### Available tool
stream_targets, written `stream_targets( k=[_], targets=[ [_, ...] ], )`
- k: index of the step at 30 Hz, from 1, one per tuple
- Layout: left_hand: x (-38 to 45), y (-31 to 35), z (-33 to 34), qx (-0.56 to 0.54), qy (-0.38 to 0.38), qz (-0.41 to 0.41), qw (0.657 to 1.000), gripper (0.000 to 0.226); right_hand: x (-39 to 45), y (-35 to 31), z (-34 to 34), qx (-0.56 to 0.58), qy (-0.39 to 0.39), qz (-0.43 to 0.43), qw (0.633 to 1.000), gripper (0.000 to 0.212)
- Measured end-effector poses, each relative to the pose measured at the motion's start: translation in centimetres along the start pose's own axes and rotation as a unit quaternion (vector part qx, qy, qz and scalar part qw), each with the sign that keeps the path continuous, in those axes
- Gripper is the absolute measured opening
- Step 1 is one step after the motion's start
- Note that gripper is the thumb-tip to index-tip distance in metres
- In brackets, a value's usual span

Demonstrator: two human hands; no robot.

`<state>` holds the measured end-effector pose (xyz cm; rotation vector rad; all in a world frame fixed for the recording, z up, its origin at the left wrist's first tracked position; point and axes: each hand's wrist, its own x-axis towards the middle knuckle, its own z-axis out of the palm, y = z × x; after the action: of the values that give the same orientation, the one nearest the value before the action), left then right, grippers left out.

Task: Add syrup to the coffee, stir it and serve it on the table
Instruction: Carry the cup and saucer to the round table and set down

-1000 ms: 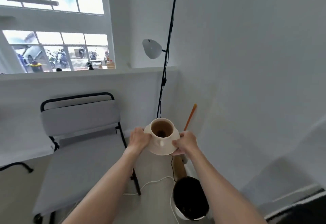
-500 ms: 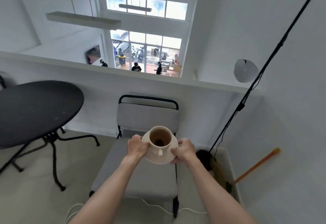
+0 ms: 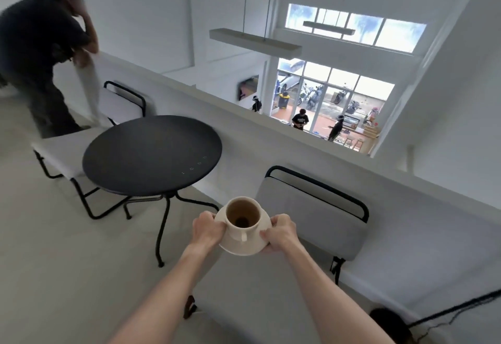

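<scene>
Left hand (image 3: 207,228) and right hand (image 3: 280,232) each pinch the saucer (image 3: 241,248) rim; keep the cup (image 3: 242,217) level while approaching the black bench (image 3: 151,154), then lower gently.

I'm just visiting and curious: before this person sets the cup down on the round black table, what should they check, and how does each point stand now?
1. Grip: left hand and right hand hold opposite sides of the cream saucer: ok.
2. Cream coffee cup upright on the saucer: ok.
3. Coffee below the rim, no spill seen: ok.
4. Round black table top bare where it shows: ok.
5. Grey chair stands beside the path: cannot tell if it blocks.
6. Syrup stirred in: cannot tell.
</scene>
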<state>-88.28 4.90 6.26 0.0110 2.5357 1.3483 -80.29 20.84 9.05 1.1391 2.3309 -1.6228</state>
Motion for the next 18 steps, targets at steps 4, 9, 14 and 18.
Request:
stream_targets(
  k=[4, 9, 14, 18],
  targets=[
    [4.8, -2.0, -3.3, -0.008, 0.027, -0.031, 0.999, 0.026, 3.3, -3.8, 4.3, -0.016, -0.036, -0.029, 0.999, 0.019],
    [11.2, -4.9, -7.6, 0.004, 0.057, -0.045, 0.997, 0.023, 7.9, -8.0, 10.6, -0.037, -0.066, -0.055, 0.996, 0.025],
    [17.8, -7.6, -10.8, -0.002, 0.086, -0.058, 0.995, 0.024, 12.7, -11.4, 16.9, -0.045, -0.078, -0.075, 0.993, 0.024],
    [22.7, -9.6, -12.5, -0.018, 0.1, -0.082, 0.991, 0.014, 17.1, -13.4, 21.2, -0.064, -0.089, -0.093, 0.99, 0.026]
  ],
)
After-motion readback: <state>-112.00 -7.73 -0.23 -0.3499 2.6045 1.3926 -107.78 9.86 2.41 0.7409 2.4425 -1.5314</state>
